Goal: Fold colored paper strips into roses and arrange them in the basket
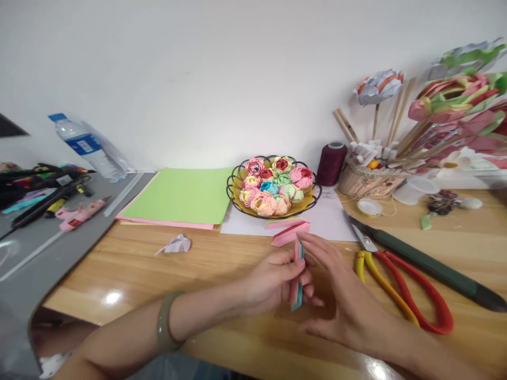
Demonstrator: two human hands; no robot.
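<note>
Between thumb and fingers my left hand (pixel 273 277) pinches a narrow folded paper strip (pixel 296 295), pink on one side and teal on the other, held nearly upright above the table. My right hand (pixel 340 279) is beside it with fingers spread and the thumb apart. Its fingertips are close to the strip's upper end; whether they touch it I cannot tell. Just behind the hands lie folded pink and green paper pieces (pixel 290 233), on a white sheet (pixel 245 224). A basket (pixel 228 195) of colourful paper flowers (pixel 271 187) stands beyond them.
Scissors (pixel 404 285) and a dark green knife-like tool (pixel 428 264) lie right of my right hand. Green paper sheets (pixel 182 195) and a crumpled paper scrap (pixel 177 244) are leftward. Maroon thread (pixel 331 163) and a wooden holder (pixel 368 179) stand behind. A pink glue gun (pixel 81 215) lies far left.
</note>
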